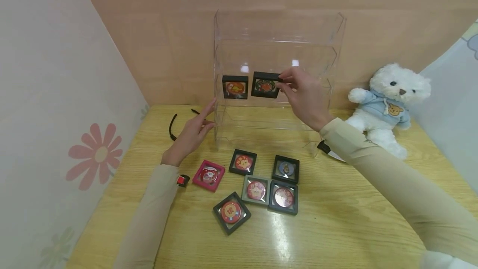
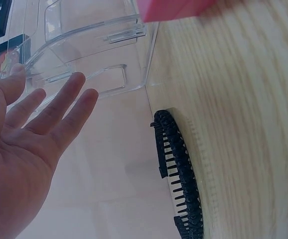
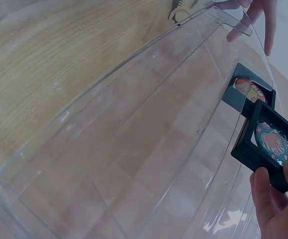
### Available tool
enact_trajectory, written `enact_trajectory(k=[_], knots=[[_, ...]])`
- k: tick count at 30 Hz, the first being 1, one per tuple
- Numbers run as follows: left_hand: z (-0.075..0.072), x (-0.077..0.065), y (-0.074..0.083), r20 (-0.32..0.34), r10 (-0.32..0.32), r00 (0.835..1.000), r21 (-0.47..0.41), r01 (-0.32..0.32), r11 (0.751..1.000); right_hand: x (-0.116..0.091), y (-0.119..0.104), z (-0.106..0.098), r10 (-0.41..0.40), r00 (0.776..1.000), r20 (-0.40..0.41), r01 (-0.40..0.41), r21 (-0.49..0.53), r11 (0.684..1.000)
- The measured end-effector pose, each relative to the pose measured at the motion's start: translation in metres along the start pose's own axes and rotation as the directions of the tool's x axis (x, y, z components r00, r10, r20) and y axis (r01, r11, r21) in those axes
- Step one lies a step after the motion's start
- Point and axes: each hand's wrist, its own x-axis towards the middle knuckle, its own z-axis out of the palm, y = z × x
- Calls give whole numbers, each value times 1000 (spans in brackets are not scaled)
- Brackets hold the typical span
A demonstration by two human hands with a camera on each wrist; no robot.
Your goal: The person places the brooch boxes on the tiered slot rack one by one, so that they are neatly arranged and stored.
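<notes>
Right now I hold a black frame (image 1: 263, 85) with a round badge in it, up before the clear stand (image 1: 276, 125), about halfway up its height. My right hand (image 1: 305, 95) pinches it by its right edge, thumb on one face and fingers on the other; I cannot tell whether its base touches a shelf. Just to its left, a second frame (image 1: 235, 88), also black, stands upright on the stand with a red and yellow badge inside.

My left hand (image 1: 192, 133) grasps nothing: its fingers are extended and spread at the stand's left side, and whether they touch the plastic I cannot tell.

Nearer me, six more frames lie flat on the wooden table (image 1: 347, 227). The pink frame (image 1: 208, 175) is closest to my left hand. A dark frame with a star badge (image 1: 243, 162) lies to its right, and farther right is one with a blue badge (image 1: 286, 169). Below them a pale green frame (image 1: 255, 190) sits just beside a dark one (image 1: 284, 197), and a last dark frame (image 1: 232, 213) lies turned cornerwise, nearest me.

Beyond my left hand is a black toothed hairband (image 2: 185, 174). Off to the right sits a white teddy bear (image 1: 388, 99) in a blue top.
</notes>
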Motion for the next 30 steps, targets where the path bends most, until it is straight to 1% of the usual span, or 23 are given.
enact_trajectory(k=[4,8,11,15,21,25,30], knots=[[0,1,0,1,-6,1000,3,6,1000,6,0,5,-4,1000,-10,4,-2,1000],[1,2,-2,0,7,1000,7,-7,1000,10,3,9,11,1000,-17,-12,-25,1000],[2,3,-3,-1,12,1000,12,-12,1000,12,5,11,28,1000,-7,-28,-42,999],[1,3,-3,1,3,1000,20,-3,1000,11,7,13,50,999,10,-49,-71,996],[2,2,-3,3,-3,1000,12,3,1000,8,10,17,85,996,36,-82,-79,993],[2,2,-5,2,-1,1000,4,1,1000,7,11,21,71,997,38,-68,-82,994],[1,1,-5,-2,-4,1000,7,4,1000,6,10,24,66,996,61,-61,-74,995]])
